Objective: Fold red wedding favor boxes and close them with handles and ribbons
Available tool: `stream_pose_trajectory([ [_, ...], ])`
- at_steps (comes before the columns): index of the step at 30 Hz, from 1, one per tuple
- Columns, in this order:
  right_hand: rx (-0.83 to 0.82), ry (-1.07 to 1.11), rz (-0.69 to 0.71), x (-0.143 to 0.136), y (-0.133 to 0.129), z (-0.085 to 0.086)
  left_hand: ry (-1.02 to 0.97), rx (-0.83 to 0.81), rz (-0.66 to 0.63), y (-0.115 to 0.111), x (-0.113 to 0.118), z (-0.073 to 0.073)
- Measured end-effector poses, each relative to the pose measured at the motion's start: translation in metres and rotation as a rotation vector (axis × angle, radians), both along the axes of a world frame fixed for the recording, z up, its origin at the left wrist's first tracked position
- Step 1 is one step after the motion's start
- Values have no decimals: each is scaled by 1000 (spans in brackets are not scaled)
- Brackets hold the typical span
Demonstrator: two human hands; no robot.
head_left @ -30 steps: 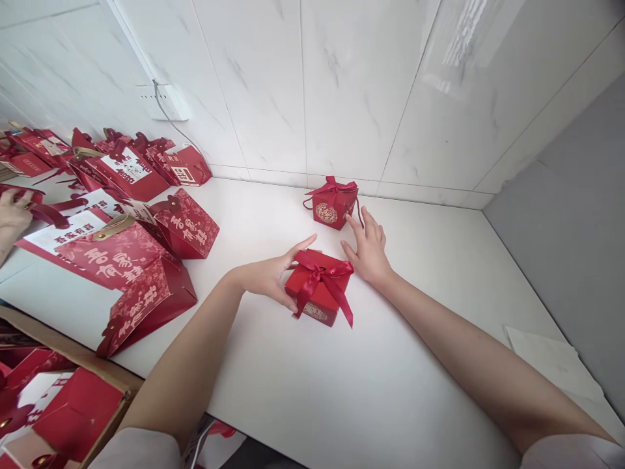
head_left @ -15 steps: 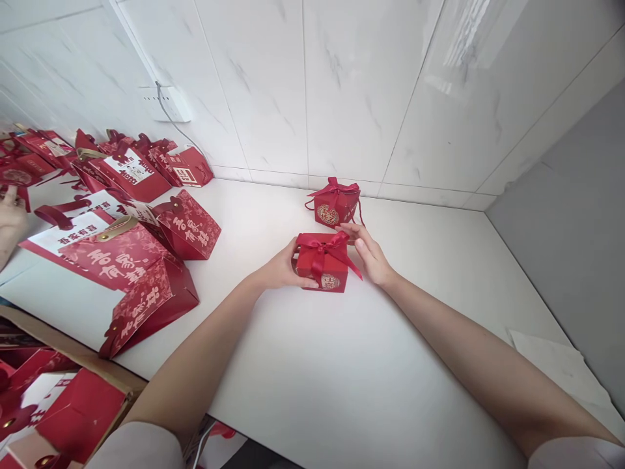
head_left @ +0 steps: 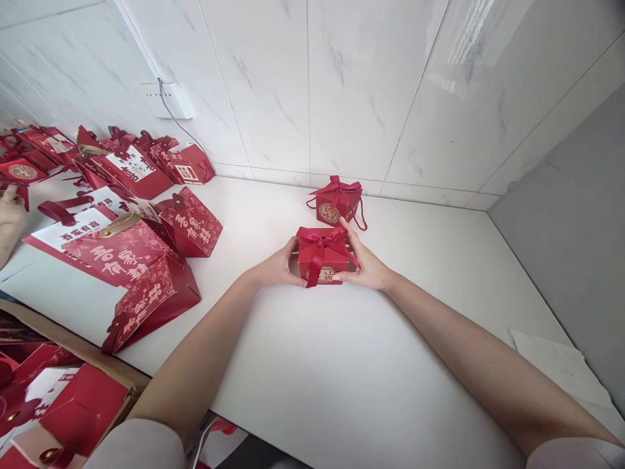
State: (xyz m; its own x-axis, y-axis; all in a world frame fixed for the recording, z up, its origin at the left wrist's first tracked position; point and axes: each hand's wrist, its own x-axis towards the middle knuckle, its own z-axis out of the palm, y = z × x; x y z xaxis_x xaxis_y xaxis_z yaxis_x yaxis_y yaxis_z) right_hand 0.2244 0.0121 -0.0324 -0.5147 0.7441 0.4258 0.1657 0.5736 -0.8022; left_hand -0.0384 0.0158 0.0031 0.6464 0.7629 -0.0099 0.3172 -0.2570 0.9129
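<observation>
A small red gift box (head_left: pixel 336 260) with a red ribbon bow on top stands upright on the white table. My left hand (head_left: pixel 279 266) grips its left side, thumb near the front and fingers behind. On the right side my right hand (head_left: pixel 368 264) holds it too, thumb on the lower front and fingers reaching behind. The bow's tail hangs over the front and partly covers a gold round emblem. Just behind stands a second red gift box (head_left: pixel 347 203) with a bow, a gold emblem and cord loops at its sides.
Several red gift bags (head_left: pixel 131 172) crowd the table's left side. A cardboard carton (head_left: pixel 88 345) at the lower left holds more red boxes. Another person's hand (head_left: pixel 10 218) is at the left edge. White paper (head_left: pixel 556 365) lies right; a wall socket (head_left: pixel 168 101) has a cable.
My right hand has closed round the box's right side, its thumb now on the front. The box has turned slightly, its front now facing me more squarely.
</observation>
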Motion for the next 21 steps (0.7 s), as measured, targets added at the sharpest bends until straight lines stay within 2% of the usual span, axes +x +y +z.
stream_pose_trajectory([
  [7, 15, -114, -126, 1, -3, 0, 16, -39, -25, -1, 3, 0],
  [21, 55, -104, -114, 2, 0, -5, -13, 10, -10, -2, 5, -1],
])
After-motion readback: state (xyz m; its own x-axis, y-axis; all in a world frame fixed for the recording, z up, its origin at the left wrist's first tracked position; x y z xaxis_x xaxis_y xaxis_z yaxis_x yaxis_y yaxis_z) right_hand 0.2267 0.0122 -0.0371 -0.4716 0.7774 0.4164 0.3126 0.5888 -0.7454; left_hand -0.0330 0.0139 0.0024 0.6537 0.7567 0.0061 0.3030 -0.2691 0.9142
